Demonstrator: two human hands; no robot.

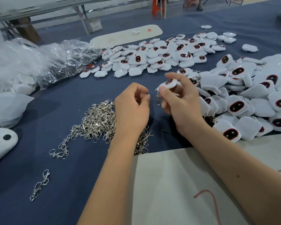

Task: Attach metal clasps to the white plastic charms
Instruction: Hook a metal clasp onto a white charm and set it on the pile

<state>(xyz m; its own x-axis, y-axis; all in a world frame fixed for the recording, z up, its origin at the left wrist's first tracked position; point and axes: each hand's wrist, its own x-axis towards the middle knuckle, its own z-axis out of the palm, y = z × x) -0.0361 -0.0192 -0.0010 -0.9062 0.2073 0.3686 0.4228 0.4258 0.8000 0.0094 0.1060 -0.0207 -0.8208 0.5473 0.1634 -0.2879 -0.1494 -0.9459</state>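
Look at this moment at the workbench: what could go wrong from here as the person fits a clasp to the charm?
1. The right hand pinches the white plastic charm with a dark oval face in mid-air; the small silver metal clasp hanging beneath might slip and drop onto the blue cloth table.
2. The left hand hovers over the tangled heap of silver clasps; picking one could drag several along.
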